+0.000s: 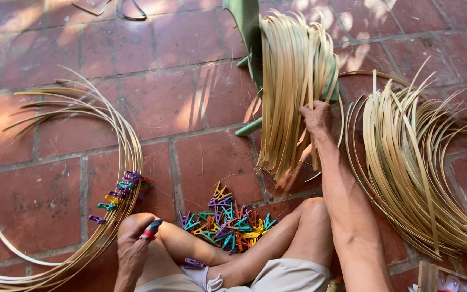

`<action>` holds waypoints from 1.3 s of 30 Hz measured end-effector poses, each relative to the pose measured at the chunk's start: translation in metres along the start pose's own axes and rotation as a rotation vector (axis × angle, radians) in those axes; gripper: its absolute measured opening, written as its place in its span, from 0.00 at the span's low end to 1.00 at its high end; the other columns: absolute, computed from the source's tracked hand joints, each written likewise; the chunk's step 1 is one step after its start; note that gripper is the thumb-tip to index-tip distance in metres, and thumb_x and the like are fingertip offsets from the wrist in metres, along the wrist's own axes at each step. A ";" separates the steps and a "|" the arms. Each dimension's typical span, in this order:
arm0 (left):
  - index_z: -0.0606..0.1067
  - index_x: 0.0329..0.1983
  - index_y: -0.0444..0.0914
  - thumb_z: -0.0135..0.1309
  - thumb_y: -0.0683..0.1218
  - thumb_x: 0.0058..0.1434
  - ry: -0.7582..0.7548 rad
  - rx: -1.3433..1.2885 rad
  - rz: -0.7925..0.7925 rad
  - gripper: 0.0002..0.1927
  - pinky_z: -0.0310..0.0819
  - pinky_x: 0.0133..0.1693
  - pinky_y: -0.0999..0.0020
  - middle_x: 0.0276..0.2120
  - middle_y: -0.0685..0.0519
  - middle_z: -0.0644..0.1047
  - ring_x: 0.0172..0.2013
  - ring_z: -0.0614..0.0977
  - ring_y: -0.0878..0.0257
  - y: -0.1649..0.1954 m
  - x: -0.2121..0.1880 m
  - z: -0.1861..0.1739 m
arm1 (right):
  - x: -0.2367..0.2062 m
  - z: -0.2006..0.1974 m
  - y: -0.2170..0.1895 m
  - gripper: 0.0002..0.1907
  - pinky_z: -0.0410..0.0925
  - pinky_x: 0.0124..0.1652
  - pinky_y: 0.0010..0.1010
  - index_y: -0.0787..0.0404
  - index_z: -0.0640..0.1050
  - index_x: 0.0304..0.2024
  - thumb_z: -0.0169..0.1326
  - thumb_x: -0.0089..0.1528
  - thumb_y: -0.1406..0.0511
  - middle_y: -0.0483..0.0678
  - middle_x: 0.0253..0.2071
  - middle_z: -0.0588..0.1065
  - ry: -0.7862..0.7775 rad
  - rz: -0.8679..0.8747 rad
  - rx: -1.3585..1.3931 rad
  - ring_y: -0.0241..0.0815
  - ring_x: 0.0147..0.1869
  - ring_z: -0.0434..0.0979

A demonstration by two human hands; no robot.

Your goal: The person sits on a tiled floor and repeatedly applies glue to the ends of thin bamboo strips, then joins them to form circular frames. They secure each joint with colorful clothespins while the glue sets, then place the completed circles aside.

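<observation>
— What is the person wearing?
— Light beige shorts [285, 277]; the legs are bare below them.
— Any sleeves?
— None in view. Both forearms are bare, and the left hand [132, 246] and right hand [317, 116] are ungloved.

The floor [190, 103] is laid in large red-brown square tiles with pale, gritty joints. Dappled sunlight falls across the far tiles in soft bright patches, while the nearer ground lies in even shade. Dust and scuffs mark the tiles.
</observation>
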State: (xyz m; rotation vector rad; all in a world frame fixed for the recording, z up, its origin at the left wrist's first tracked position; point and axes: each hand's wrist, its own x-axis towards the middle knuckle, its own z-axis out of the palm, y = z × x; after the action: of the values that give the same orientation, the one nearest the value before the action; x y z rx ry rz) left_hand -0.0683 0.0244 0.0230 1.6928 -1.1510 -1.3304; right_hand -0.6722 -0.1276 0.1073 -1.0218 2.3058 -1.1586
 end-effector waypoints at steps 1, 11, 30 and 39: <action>0.80 0.57 0.35 0.55 0.40 0.64 -0.048 -0.039 0.030 0.18 0.77 0.39 0.71 0.40 0.48 0.84 0.36 0.82 0.65 0.002 0.001 0.005 | -0.002 0.001 0.000 0.04 0.59 0.18 0.25 0.59 0.77 0.29 0.59 0.59 0.68 0.46 0.21 0.72 0.024 -0.044 0.050 0.32 0.19 0.63; 0.79 0.55 0.31 0.53 0.36 0.62 -0.287 -0.250 0.153 0.18 0.82 0.47 0.69 0.44 0.47 0.85 0.42 0.86 0.64 0.016 0.005 0.068 | -0.002 0.009 -0.012 0.04 0.61 0.19 0.27 0.62 0.77 0.32 0.58 0.61 0.68 0.48 0.25 0.74 -0.004 -0.051 -0.075 0.35 0.21 0.68; 0.62 0.47 0.41 0.41 0.59 0.73 -0.370 -1.112 0.144 0.16 0.78 0.38 0.53 0.49 0.38 0.78 0.41 0.79 0.50 0.345 0.157 0.048 | -0.421 0.030 -0.053 0.07 0.77 0.33 0.32 0.68 0.80 0.42 0.54 0.64 0.71 0.50 0.30 0.81 -0.382 -0.301 0.764 0.40 0.33 0.82; 0.71 0.63 0.33 0.52 0.50 0.81 -0.824 -0.833 0.670 0.17 0.62 0.21 0.73 0.27 0.53 0.72 0.20 0.69 0.67 0.382 0.052 -0.095 | -0.367 0.001 -0.096 0.07 0.76 0.31 0.29 0.67 0.80 0.43 0.55 0.64 0.70 0.49 0.31 0.80 -0.618 -0.657 0.473 0.38 0.32 0.81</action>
State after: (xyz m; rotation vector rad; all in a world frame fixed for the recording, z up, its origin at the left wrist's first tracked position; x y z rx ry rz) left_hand -0.0578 -0.1670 0.3703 0.1053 -1.1597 -1.7164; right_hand -0.3825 0.1054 0.1836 -1.6893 1.1704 -1.2768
